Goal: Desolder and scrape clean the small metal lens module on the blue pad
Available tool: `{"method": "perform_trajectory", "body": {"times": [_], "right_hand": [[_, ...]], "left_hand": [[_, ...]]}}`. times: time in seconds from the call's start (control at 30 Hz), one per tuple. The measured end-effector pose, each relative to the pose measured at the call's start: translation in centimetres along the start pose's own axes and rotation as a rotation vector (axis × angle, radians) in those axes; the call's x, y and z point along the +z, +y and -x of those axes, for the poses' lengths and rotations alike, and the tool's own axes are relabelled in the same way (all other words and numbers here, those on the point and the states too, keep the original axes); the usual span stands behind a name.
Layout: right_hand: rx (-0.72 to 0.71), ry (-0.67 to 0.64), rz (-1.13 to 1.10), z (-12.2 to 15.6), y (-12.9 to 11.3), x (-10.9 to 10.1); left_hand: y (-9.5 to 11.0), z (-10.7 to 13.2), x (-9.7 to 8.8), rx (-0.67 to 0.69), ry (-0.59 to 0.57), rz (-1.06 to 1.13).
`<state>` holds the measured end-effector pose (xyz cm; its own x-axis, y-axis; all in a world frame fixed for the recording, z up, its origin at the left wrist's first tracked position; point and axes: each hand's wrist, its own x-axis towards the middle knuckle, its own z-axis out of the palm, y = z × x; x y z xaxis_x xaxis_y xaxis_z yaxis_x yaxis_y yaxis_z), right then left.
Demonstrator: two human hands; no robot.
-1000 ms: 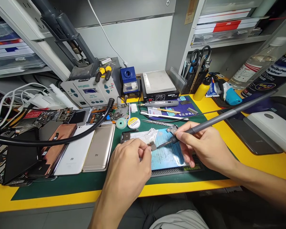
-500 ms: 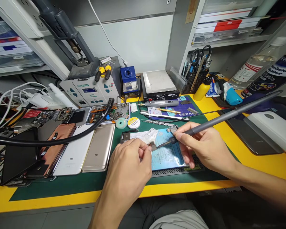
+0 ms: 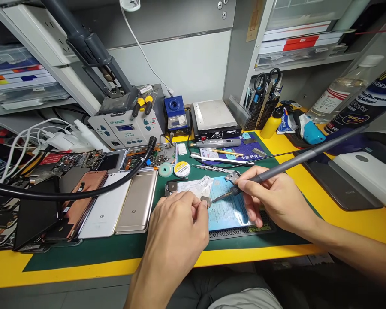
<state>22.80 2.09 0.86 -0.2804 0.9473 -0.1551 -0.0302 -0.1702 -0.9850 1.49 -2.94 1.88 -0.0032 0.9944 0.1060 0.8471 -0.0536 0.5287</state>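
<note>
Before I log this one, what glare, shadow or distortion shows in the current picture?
Head view: glossy glare on the blue sheet by the right hand; apparent wide-angle stretch, the bottle and can leaning outward near the right edge; deep shadow under the desk at lower right; the metal part at the left hand too small for fine detail.

Small, flat, greyish-brown component (image 3: 207,200), held near the middle of the scene. Slim, dark grey soldering iron (image 3: 296,160), slanting down from far right to the component's right edge, contact unclear.
</note>
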Motion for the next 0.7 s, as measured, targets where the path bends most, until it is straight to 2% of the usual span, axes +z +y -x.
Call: {"method": "perform_trajectory", "body": {"times": [0.33, 0.7], "right_hand": [[-0.012, -0.022, -0.03, 0.3, 0.4, -0.4], [-0.011, -0.019, 0.0, 0.6, 0.1, 0.0]], "left_hand": [[-1.0, 1.7, 0.4, 0.148, 0.102, -0.041], [-1.5, 1.8, 0.9, 0.226, 0.156, -0.056]]}}
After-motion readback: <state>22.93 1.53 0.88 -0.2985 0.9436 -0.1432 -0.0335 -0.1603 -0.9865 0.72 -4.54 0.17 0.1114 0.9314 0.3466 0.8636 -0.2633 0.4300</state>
